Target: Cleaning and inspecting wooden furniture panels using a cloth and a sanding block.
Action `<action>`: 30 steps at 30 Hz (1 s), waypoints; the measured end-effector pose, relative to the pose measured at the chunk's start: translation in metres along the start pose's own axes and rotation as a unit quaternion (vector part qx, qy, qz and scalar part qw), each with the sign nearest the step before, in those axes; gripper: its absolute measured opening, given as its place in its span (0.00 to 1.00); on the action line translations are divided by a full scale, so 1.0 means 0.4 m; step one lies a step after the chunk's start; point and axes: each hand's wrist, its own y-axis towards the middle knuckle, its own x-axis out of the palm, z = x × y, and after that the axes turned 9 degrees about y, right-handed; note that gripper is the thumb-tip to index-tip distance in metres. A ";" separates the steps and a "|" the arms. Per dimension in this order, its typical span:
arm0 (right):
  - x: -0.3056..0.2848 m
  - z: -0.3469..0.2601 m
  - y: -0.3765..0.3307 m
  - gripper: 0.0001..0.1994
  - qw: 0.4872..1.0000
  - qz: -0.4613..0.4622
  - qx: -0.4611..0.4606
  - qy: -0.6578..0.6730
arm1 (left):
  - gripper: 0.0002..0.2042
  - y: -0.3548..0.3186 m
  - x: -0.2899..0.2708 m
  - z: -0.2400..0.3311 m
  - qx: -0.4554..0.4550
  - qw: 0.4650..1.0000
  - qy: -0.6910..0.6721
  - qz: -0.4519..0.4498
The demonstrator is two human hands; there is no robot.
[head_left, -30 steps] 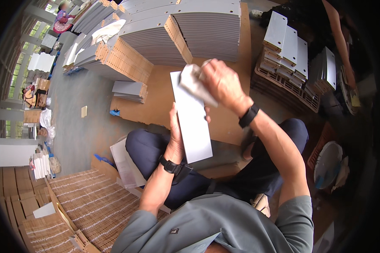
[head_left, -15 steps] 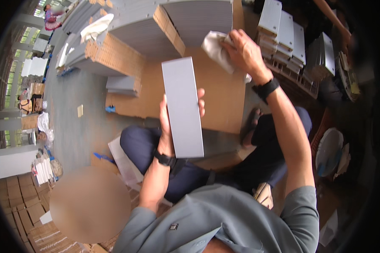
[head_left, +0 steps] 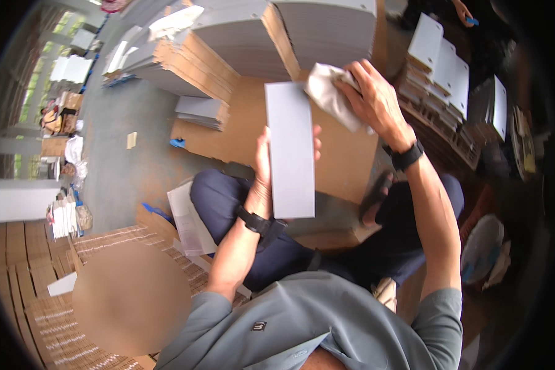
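My left hand grips a long, flat, light-grey rectangular panel from beneath. The thumb lies along its left edge and fingertips curl round its right edge. The panel is upright in view above my lap, its plain face toward me. A crumpled white cloth is bunched in my right hand, with the fingers closed over it. The cloth is at the panel's top right corner; whether it touches the panel I cannot tell.
Tall stacks of grey panels stand on a brown cardboard sheet ahead. A short stack lies at its left. More panels rest on a pallet to the right, near another person's hand. Bundled cardboard sits at lower left.
My right hand has brought the cloth down and closer to the panel's top right corner. The whole view has shifted, so the surroundings appear further right. My left hand keeps its hold.
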 end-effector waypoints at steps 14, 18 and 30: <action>0.105 -0.266 -0.157 0.14 0.927 -0.345 -0.057 0.135 | 0.34 0.051 -0.122 -0.068 0.031 0.998 0.011 -0.050; 0.091 -0.257 -0.273 0.19 0.774 -0.563 -0.159 0.243 | 0.35 0.053 -0.104 -0.064 0.069 0.997 -0.010 0.042; 0.071 -0.146 -0.171 0.18 0.827 -0.555 -0.092 0.026 | 0.48 -0.109 0.058 0.319 0.376 0.510 0.636 0.440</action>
